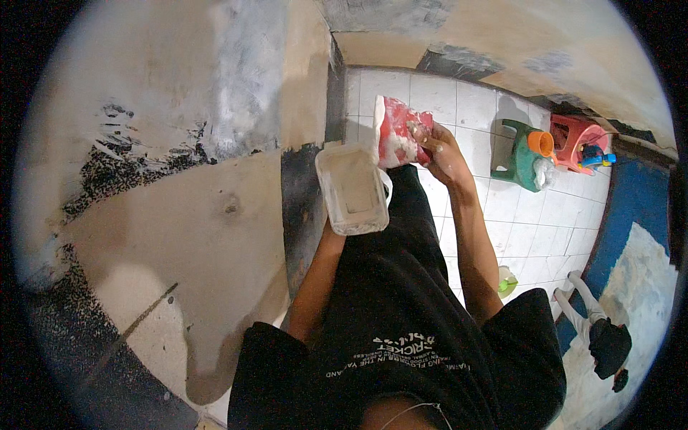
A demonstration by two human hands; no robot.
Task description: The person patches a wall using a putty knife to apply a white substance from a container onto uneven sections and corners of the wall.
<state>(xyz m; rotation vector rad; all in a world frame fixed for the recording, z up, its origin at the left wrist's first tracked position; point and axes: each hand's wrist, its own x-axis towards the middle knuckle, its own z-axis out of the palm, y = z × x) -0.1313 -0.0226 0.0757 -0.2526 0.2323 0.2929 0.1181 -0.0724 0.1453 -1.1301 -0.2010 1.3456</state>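
Observation:
A clear rectangular plastic tub point(351, 190) is held up in front of my black shirt, its inside coated with whitish residue. My left forearm point(319, 269) rises to it from below. Most of that hand is hidden behind the tub, but it supports the tub's weight. My right hand point(446, 154), with white smears on its fingers, grips a red and white plastic bag point(401, 132) by its right side. White powder or paste dusts the bag. Its left end is beside the tub's upper right corner, and I cannot tell whether the two touch.
Patchy, partly scraped walls point(179, 129) stand close on the left and ahead. On the white tiled floor point(466, 107) are a green plastic stool point(516, 154) with an orange cup point(541, 143) and a red stool point(573, 132). Another person point(609, 347) is at the far right.

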